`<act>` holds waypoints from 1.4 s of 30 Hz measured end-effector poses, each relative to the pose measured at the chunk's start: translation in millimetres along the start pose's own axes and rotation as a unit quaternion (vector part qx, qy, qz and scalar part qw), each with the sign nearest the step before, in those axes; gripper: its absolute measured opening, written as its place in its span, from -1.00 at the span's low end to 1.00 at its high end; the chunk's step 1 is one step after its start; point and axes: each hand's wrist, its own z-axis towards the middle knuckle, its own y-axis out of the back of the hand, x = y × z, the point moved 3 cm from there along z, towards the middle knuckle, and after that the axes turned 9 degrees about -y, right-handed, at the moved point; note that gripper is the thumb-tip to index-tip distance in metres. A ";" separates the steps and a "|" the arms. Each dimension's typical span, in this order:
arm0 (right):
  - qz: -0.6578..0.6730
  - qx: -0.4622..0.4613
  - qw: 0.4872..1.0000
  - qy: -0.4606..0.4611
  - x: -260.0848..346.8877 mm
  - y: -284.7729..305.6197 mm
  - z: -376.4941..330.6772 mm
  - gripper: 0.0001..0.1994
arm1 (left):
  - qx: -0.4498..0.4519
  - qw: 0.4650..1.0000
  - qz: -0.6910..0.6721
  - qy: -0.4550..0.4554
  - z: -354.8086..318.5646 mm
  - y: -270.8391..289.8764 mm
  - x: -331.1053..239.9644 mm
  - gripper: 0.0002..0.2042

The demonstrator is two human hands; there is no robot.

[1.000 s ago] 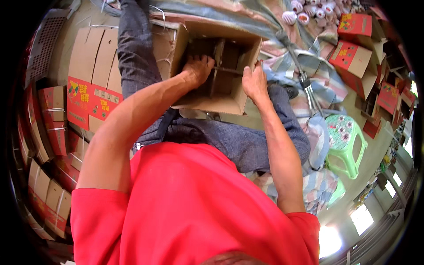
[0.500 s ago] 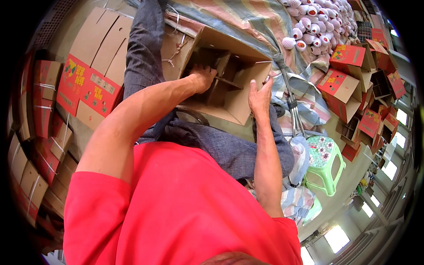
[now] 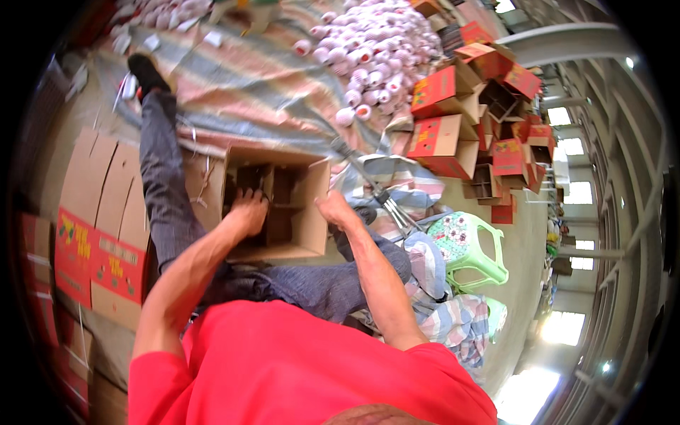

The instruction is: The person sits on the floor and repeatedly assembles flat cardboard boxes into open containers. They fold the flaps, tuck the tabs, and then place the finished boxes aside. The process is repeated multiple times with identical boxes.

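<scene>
An open cardboard box (image 3: 309,228) stands between my legs, its brown inside facing up. A crossed cardboard divider (image 3: 270,185) sits in it and splits it into compartments. My left hand (image 3: 248,212) reaches into the left part of the box, its fingers bent over the divider; the fingertips are partly hidden. At the right wall, my right hand (image 3: 336,210) is closed on the box's upper edge, thumb and fingers pinching the rim.
Flattened red-and-brown cartons (image 3: 99,258) lie at my left. Ahead, a striped sheet (image 3: 234,92) carries a heap of foam-netted fruit (image 3: 375,53). Opened boxes (image 3: 443,145) are piled at the right, beyond a green stool (image 3: 471,248) and a bundle of metal rods (image 3: 389,202).
The view has swung, so the scene sits further left and lower. My right hand, spread at the box's right wall before, is now closed on its edge. My left hand stays inside at the divider.
</scene>
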 end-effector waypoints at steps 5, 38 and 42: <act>0.063 -0.043 0.997 -0.025 16.3 37.9 -23.2 -0.54 | -0.408 0.898 -0.122 -0.111 -149.4 206.0 -87.4 -0.51; 0.099 -0.437 0.809 0.380 342.1 467.5 -35.7 -0.89 | -0.219 0.970 -0.101 0.037 -206.5 109.6 -21.5 -0.68; 0.343 -0.366 0.783 0.367 259.0 501.2 -42.0 -0.85 | -0.212 0.971 -0.104 0.039 -199.7 109.9 -19.5 -0.66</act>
